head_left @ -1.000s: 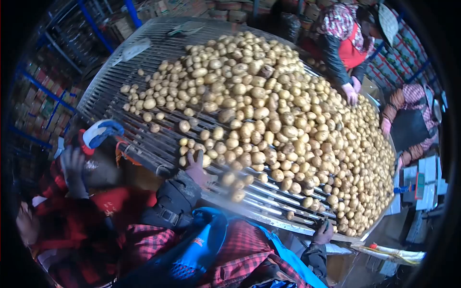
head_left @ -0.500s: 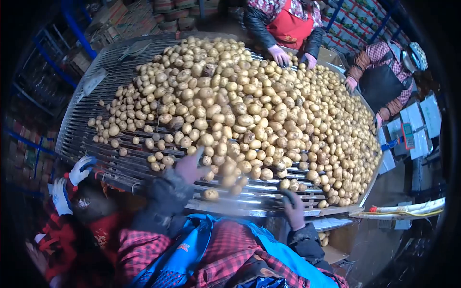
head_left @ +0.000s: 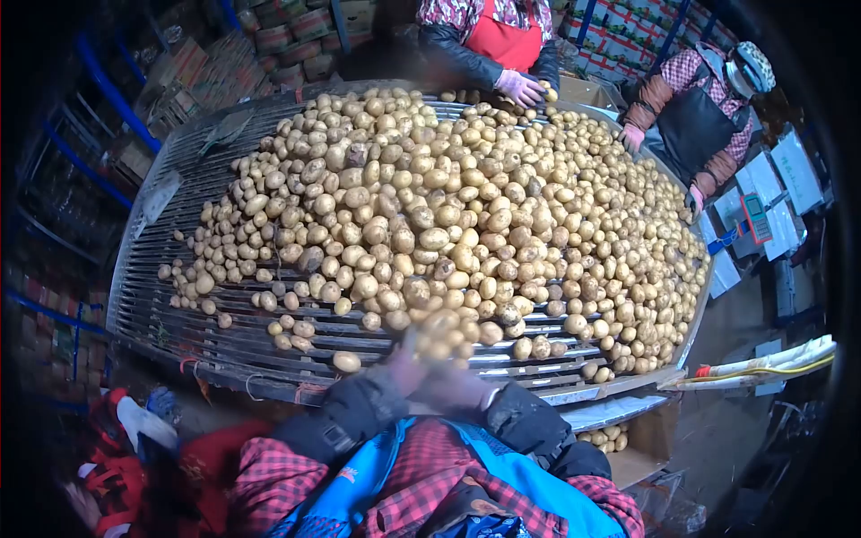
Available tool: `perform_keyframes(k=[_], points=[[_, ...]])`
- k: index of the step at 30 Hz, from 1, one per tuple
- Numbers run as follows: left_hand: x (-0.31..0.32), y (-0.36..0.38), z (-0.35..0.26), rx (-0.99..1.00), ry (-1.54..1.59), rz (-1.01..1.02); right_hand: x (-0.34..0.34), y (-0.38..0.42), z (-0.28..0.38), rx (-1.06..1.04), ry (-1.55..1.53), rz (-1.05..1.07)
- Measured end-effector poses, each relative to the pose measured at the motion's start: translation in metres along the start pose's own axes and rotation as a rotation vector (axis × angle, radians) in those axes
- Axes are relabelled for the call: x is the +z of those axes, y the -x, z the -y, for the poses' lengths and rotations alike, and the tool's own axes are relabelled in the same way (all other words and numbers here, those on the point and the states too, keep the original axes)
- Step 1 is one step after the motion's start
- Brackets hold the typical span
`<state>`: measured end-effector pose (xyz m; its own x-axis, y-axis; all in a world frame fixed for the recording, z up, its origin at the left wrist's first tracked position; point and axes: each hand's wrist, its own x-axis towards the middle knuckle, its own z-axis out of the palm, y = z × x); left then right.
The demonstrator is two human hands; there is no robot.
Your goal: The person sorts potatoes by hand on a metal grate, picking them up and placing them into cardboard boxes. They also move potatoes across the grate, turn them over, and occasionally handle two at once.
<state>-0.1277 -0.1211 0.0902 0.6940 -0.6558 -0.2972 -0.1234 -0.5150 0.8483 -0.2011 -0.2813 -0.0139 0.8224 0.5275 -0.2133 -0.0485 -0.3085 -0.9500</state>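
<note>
A large heap of potatoes [head_left: 466, 215] covers much of a slatted metal sorting table [head_left: 211, 336]. My left hand [head_left: 408, 369], in a pinkish glove, is at the table's near edge, right against some blurred potatoes [head_left: 439, 332]. Close beside it on the right is my right hand [head_left: 456, 387], gloved too and low over the same edge. Motion smears the fingers of both, so their grip cannot be made out. One loose potato [head_left: 346, 361] lies on the slats left of my left hand.
Across the table a person in a red apron [head_left: 516, 40] handles potatoes; another [head_left: 704, 121] stands at the right edge. A person in red [head_left: 206, 466] is close on my left. Below the right near edge sits a carton [head_left: 647, 439] with potatoes. A white pole [head_left: 762, 366] juts at right.
My right hand has swung left from the table's right part to beside my left hand. My left hand has come down and right, nearer my body. The view has shifted slightly.
</note>
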Motion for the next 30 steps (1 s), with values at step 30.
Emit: perform_keyframes(k=[30], points=[[-0.086, -0.268, -0.069, -0.017, -0.86, -0.082, -0.063, 0.142, 0.028, 0.143, -0.624, -1.082]])
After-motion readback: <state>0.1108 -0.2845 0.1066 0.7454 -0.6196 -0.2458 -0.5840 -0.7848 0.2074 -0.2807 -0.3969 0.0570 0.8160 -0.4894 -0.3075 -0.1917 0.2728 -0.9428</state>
